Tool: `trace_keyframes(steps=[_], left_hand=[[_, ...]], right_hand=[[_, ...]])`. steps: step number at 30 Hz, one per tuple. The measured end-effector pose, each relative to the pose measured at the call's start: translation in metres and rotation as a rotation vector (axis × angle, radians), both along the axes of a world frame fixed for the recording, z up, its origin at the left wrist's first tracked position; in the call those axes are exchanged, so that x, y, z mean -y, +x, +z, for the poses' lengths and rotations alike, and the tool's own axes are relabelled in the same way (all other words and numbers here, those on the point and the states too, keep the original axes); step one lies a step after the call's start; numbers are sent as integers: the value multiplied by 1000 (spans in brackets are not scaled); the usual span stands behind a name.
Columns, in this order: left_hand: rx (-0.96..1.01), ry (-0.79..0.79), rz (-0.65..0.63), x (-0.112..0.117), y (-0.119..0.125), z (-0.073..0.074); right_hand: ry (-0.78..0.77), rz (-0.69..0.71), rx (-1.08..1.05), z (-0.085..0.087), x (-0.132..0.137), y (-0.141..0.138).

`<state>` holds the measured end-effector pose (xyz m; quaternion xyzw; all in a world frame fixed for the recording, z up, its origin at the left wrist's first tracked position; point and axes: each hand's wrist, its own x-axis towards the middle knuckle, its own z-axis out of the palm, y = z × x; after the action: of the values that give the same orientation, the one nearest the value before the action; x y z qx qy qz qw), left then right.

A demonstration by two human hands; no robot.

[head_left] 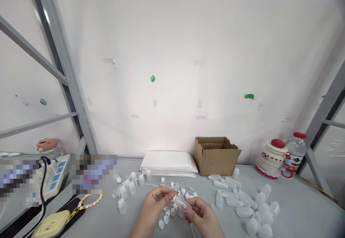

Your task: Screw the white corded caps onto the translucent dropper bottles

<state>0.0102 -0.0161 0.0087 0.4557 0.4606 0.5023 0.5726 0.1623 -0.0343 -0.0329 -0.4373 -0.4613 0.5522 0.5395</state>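
Possibly, the small clear bottle (183,204) could slip if its smooth side rolled between the fingertips, dropping among the loose white caps (161,224) below. It is held just above the grey table (102,218), centre front. The left hand (159,201) pinches its far-left end, thumb meeting forefinger; the right hand (201,214) clamps the near end, fingers curled, both forearms angling inward.

On our table (304,209) we see a box (217,162): a white stack (168,164) to its left, caps (161,224) front-left, bottles (219,200) in front, a cup (269,161) to its right.
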Motion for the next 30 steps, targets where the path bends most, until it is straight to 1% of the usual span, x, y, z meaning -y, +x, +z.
trace_keyframes(steps=[3,6,9,11,14,16,19,22,26,30], left_hand=[[-4,4,-10,-2,-1,0],[-10,-7,-46,-3,-1,2],[-103,30,-121,-3,0,6],[-185,45,-138,-1,0,9],[-230,23,-119,-1,1,10],[-234,-1,-117,-1,1,8],[-228,-41,-118,-3,0,5],[-212,-69,-132,-3,-1,5],[-246,-76,-149,-3,-3,5],[-281,-95,-162,-3,-2,-1]], right_hand=[[-23,57,-47,4,-1,1],[20,27,-36,7,1,0],[55,26,-5,10,3,0],[72,33,20,11,3,0],[101,-16,37,7,3,0],[135,-69,92,3,4,0],[223,-168,260,-1,5,0],[327,-244,399,-3,7,1],[495,-302,504,-5,9,2],[670,-315,560,-9,8,4]])
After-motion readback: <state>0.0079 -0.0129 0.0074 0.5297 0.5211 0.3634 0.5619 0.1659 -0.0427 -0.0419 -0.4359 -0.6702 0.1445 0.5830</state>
